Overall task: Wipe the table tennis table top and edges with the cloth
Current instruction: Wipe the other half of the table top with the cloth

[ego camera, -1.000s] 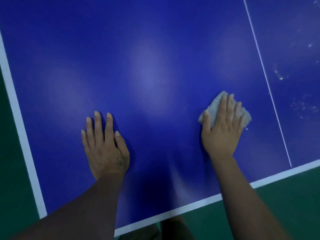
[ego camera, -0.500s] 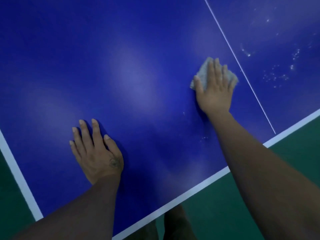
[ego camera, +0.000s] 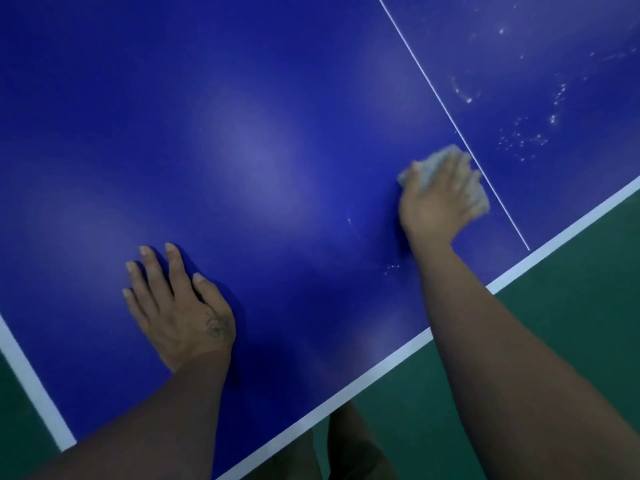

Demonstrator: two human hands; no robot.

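The blue table tennis table top [ego camera: 263, 140] fills most of the view, with a white border along its near edge [ego camera: 381, 370] and left edge. My right hand [ego camera: 436, 202] presses a crumpled grey cloth [ego camera: 427, 164] flat on the surface, just left of the thin white centre line [ego camera: 450, 119]. The hand and cloth look blurred. My left hand [ego camera: 180, 306] lies palm down on the blue top near the left corner, fingers straight and spread, holding nothing.
White specks and droplets [ego camera: 526, 140] dot the surface right of the centre line, and a few lie near my right wrist. Green floor [ego camera: 571, 306] shows beyond the near and left edges. My legs show below the table's edge.
My right hand has drawn the cloth back toward the near edge, staying beside the centre line. The view has swung slightly. My left hand stays planted.
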